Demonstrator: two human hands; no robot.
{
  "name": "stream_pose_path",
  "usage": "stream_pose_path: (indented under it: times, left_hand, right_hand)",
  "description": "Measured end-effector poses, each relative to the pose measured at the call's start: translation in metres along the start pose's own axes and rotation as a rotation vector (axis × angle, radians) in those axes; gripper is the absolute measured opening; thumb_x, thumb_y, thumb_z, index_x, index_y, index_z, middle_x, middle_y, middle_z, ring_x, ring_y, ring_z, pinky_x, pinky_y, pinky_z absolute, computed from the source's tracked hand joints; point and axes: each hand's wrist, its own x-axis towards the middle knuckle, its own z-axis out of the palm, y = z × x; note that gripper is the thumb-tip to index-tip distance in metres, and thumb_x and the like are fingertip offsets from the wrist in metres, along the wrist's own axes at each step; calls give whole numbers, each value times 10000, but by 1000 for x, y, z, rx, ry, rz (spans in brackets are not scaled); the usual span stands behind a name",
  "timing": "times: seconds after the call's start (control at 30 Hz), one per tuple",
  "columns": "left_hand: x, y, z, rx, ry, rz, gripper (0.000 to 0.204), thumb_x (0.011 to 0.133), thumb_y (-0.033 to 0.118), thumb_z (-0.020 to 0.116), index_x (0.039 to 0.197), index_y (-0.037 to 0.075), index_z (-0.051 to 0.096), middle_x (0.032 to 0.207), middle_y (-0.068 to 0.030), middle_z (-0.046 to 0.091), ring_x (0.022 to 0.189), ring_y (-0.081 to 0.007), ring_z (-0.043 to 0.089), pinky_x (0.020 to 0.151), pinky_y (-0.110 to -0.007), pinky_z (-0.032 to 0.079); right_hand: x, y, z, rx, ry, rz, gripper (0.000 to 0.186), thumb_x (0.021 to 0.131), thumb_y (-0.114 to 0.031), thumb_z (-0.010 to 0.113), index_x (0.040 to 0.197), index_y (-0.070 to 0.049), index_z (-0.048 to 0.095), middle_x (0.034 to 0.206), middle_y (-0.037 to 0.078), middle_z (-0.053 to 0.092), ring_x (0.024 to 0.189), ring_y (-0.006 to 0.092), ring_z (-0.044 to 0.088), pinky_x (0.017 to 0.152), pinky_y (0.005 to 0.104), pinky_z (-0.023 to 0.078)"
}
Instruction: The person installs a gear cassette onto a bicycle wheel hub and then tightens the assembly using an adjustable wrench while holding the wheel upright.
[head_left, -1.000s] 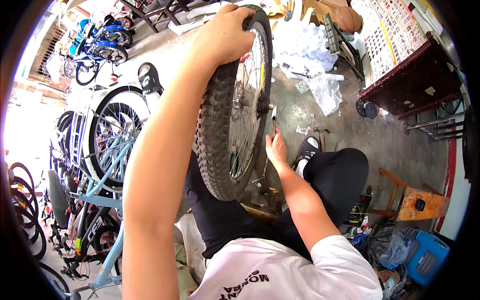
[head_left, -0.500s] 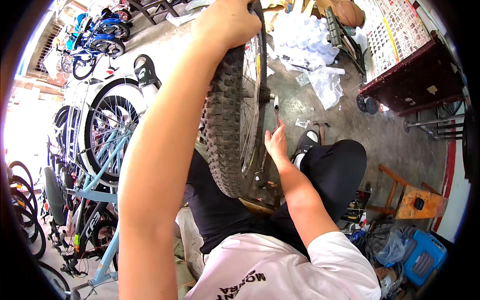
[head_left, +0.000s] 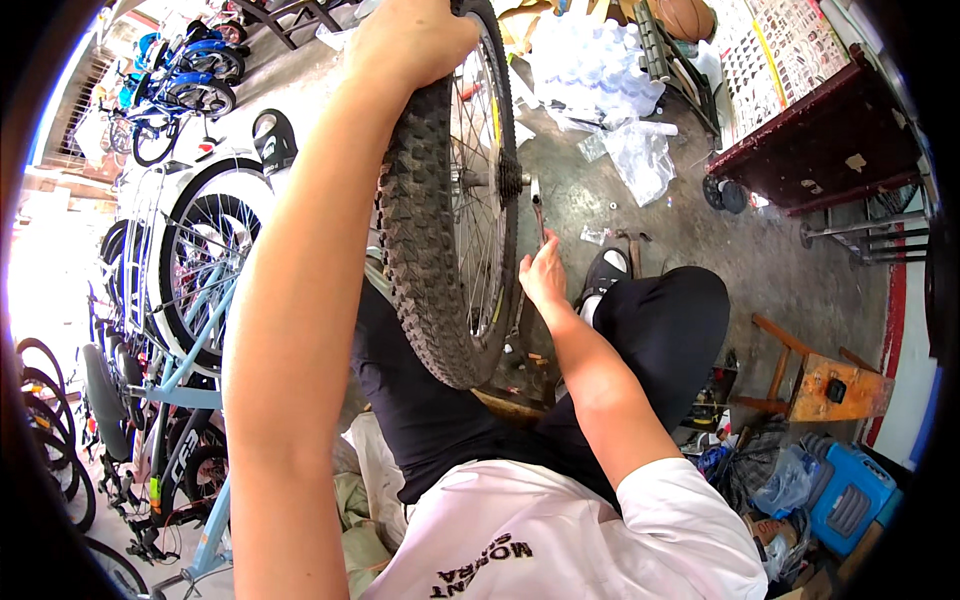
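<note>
A bicycle wheel [head_left: 415, 225] with a knobbly black tyre stands upright between my knees. My left hand [head_left: 415, 42] is closed over the top of its tyre, the fingertips hidden behind the rubber. On the wheel's right side sits a dark sprocket cluster [head_left: 511, 180], with the axle end sticking out of it. My right hand [head_left: 543, 273] grips a slim metal wrench [head_left: 538, 208] whose head is at that axle end. Whether the head sits fully on a nut is too small to tell.
A hammer [head_left: 633, 252] lies on the floor beyond my right shoe [head_left: 605, 272]. Plastic-wrapped bottles [head_left: 590, 70] are at the back. A wooden stool [head_left: 838, 392] and a blue case [head_left: 850, 498] are on the right. A light-blue bicycle frame [head_left: 190, 395] stands close on the left.
The wheel has shifted slightly left and tilted, showing more of its spokes on the right side. My left hand moved left with it. My right hand stays at the axle with the wrench.
</note>
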Motion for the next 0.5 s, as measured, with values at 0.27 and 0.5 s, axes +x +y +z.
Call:
stream_pose_path:
  times: [0.27, 0.5]
  left_hand:
    - [1, -13, 3, 47, 42, -67, 443, 867, 221, 609, 1281, 80, 680, 1329, -197, 640, 1224, -386, 616, 1040, -454, 490]
    - [-2, -14, 1, 41, 48, -47, 432, 870, 222, 610, 1271, 81, 688, 1334, -195, 640, 1230, -378, 616, 1044, -450, 489]
  right_hand:
    - [-2, -8, -10, 28, -64, 4, 656, 906, -120, 616, 1463, 16, 297, 1347, 318, 549, 1187, 467, 601, 1001, 497, 511]
    - [-1, -9, -12, 8, -67, 24, 647, 898, -95, 608, 1462, 5, 307, 1331, 310, 569, 1163, 471, 611, 984, 506, 517]
